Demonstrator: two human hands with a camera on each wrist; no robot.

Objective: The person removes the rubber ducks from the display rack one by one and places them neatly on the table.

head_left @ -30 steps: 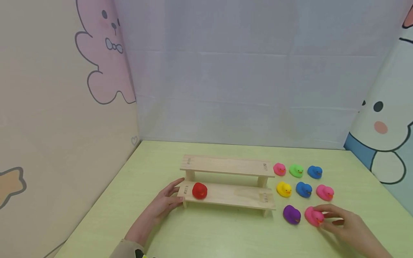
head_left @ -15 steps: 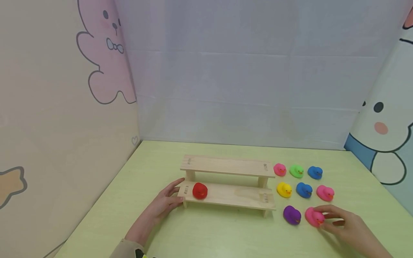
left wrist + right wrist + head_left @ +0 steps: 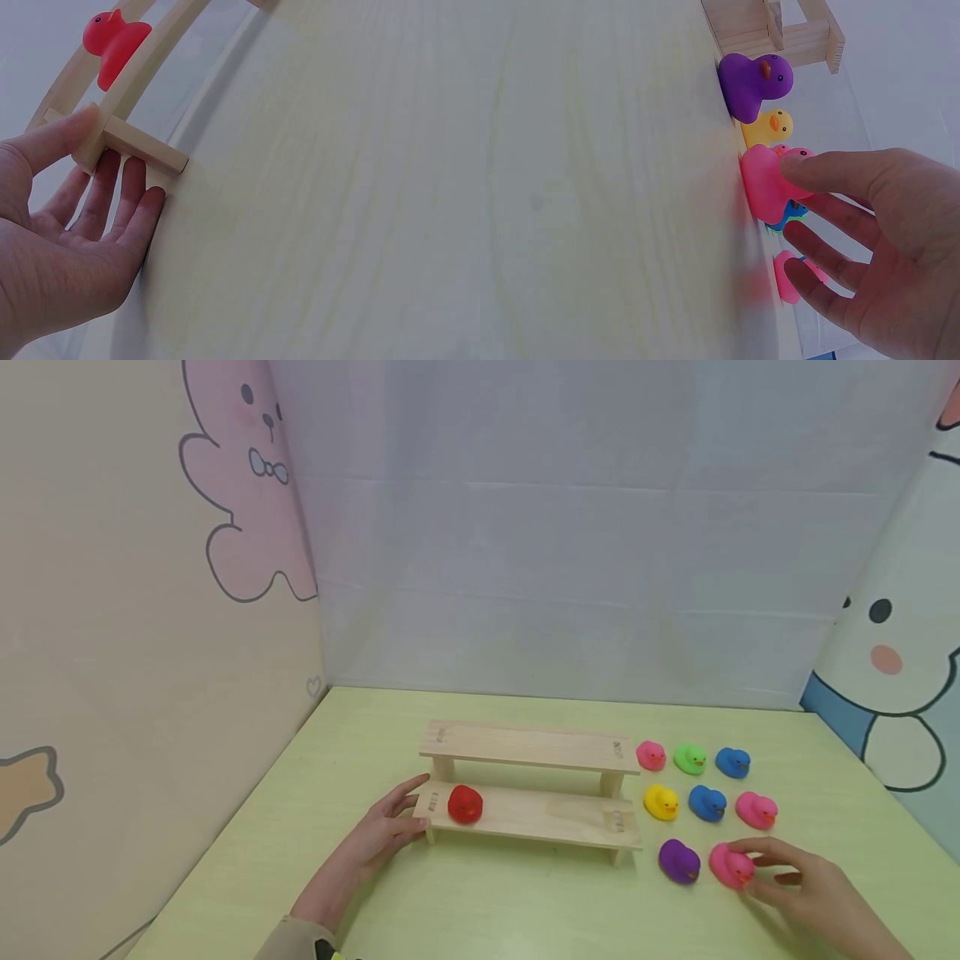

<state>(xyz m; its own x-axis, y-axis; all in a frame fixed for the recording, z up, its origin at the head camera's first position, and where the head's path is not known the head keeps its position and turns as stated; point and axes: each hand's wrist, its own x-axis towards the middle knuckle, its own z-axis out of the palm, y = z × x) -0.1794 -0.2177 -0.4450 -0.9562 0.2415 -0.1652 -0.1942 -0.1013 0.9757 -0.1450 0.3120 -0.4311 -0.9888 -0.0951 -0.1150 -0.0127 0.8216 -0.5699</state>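
A two-tier wooden shelf (image 3: 540, 814) stands on the table, with a red rubber duck (image 3: 465, 805) near the left end of its lower board. My left hand (image 3: 386, 835) holds that left end; in the left wrist view the thumb lies on top and the fingers (image 3: 105, 191) are curled beneath. At the right, my right hand (image 3: 802, 885) pinches a pink rubber duck (image 3: 729, 865) between thumb and fingers. This duck rests on the table in the front row, beside a purple rubber duck (image 3: 679, 862).
Behind these two ducks sit a yellow duck (image 3: 661, 802), a blue duck (image 3: 707, 803) and a pink duck (image 3: 757, 810). The back row holds another pink duck (image 3: 651, 756), a green duck (image 3: 690, 758) and another blue duck (image 3: 732, 762). Cloth-covered walls (image 3: 570, 568) border the table.
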